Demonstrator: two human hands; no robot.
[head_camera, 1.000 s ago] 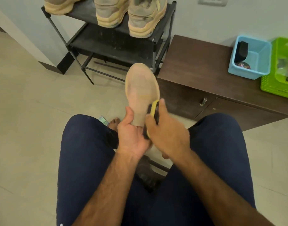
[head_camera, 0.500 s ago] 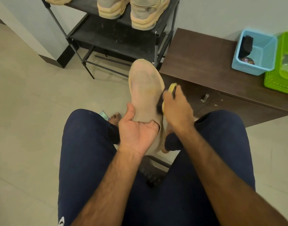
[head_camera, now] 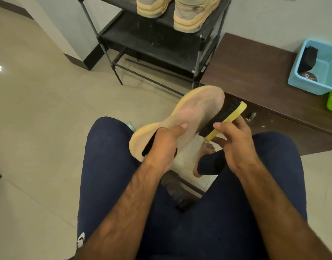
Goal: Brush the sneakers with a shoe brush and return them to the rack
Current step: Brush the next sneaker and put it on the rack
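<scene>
Hands over a seated person's lap: the left hand (head_camera: pixel 161 149) grips a sole-up sneaker (head_camera: pixel 197 109) near its heel, the right hand (head_camera: pixel 236 147) clasps a yellow shoe brush (head_camera: pixel 227 119), bristles against the sneaker's toe-side edge. Short, firm strokes with the shoe braced steady should serve best; the rack (head_camera: pixel 152 44) stands beyond.

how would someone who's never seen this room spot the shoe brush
Find the dark brown wooden cabinet on the right; in front of its drawers the right hand grips a long brush beside the upturned beige sneaker. Its yellow back and black bristles set it apart from the pale sneaker.
</scene>
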